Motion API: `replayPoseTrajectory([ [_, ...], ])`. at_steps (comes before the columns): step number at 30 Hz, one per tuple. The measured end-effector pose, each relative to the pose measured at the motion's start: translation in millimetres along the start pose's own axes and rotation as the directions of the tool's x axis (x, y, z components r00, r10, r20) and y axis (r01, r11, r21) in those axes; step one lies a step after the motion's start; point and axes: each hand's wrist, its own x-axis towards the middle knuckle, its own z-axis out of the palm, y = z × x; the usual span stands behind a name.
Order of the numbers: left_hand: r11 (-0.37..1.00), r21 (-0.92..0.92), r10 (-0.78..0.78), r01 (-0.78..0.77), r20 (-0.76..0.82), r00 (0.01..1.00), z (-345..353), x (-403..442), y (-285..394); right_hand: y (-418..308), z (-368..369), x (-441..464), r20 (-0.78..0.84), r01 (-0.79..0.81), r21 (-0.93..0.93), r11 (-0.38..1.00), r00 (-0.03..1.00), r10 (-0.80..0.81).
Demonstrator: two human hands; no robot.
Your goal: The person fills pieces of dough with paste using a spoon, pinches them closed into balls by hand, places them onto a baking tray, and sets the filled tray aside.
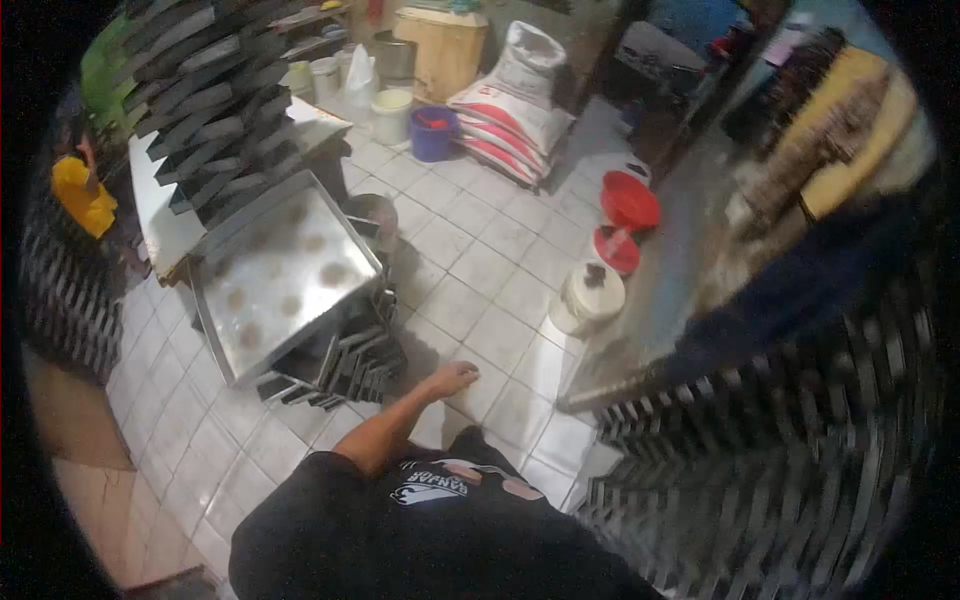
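My left hand [457, 378] reaches out in front of my black shirt, above the tiled floor. Its fingers are loosely bent and slightly apart, with nothing seen in them. Left of it stands a stack of metal baking trays [345, 365], set at crossed angles. The top tray [290, 275] is shallow and square, with several round brownish marks on its bottom; my hand does not touch it. My right hand is out of sight.
Tall stacks of dark trays rise at the back left [215, 110] and lower right [770, 470]. A lidded white bucket [590, 300], red basins [630, 200], a blue tub [433, 135] and sacks [510, 120] stand on the floor. Yellow cloth [85, 195] shows beside a person's arm at far left.
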Motion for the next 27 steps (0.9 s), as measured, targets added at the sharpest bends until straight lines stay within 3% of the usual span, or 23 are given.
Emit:
replayPoseTrajectory([
  [3,0.968,-0.176,-0.183,0.177,-0.02,0.983,-61,58,29,-27,-158,128,0.034,0.26,-0.336,0.905,0.964,-0.264],
  [5,0.901,-0.405,-0.242,0.153,-0.178,0.954,-99,94,35,-45,-263,235,0.068,0.506,-0.53,0.681,0.826,-0.56],
  [6,0.896,-0.431,-0.231,0.109,-0.241,0.943,-119,126,10,-84,-321,266,-0.063,0.341,-0.313,0.886,0.924,-0.378],
  [7,0.84,-0.534,-0.301,0.094,-0.314,0.901,-136,146,8,-128,-375,300,-0.176,0.132,0.151,0.98,0.979,-0.105],
  [8,0.796,-0.597,-0.367,0.099,-0.345,0.864,-154,177,-6,-172,-424,335,-0.214,0.052,0.44,0.896,0.976,0.048],
  [10,0.774,-0.604,-0.472,0.193,-0.346,0.811,-192,233,-31,-251,-492,398,-0.264,0.071,0.614,0.786,0.957,0.12],
  [11,0.775,-0.583,-0.5,0.244,-0.33,0.8,-218,262,-46,-251,-506,447,-0.384,0.31,0.41,0.858,0.912,-0.146],
  [12,0.769,-0.567,-0.529,0.296,-0.304,0.792,-237,294,-58,-244,-520,501,-0.47,0.526,0.171,0.833,0.787,-0.4],
  [13,0.747,-0.568,-0.573,0.346,-0.286,0.768,-262,323,-68,-250,-544,551,-0.387,0.789,-0.308,0.531,0.406,-0.828],
  [14,0.833,-0.431,-0.495,0.346,-0.305,0.813,-289,348,-76,-274,-548,568,-0.305,0.581,0.28,0.764,0.809,-0.503],
  [15,0.782,-0.436,-0.599,0.445,-0.33,0.73,-309,383,-93,-299,-552,583,-0.139,0.132,0.756,0.641,0.989,-0.039],
  [16,0.802,-0.397,-0.585,0.446,-0.374,0.72,-332,411,-88,-323,-560,592,-0.072,0.046,0.705,0.708,0.997,0.007],
  [19,0.869,-0.349,-0.487,0.352,-0.473,0.734,-409,475,-50,-374,-584,642,0.052,0.128,0.24,0.962,0.988,-0.144],
  [21,0.85,-0.492,-0.438,0.189,-0.46,0.772,-457,517,-26,-404,-598,693,0.135,0.179,0.055,0.982,0.973,-0.185],
  [24,0.879,-0.399,-0.451,0.262,-0.515,0.728,-529,563,-5,-461,-626,787,0.232,0.215,-0.114,0.97,0.955,-0.184],
  [27,0.912,-0.363,-0.395,0.191,-0.651,0.648,-562,613,-85,-535,-668,899,0.303,0.329,-0.311,0.891,0.924,-0.236],
])
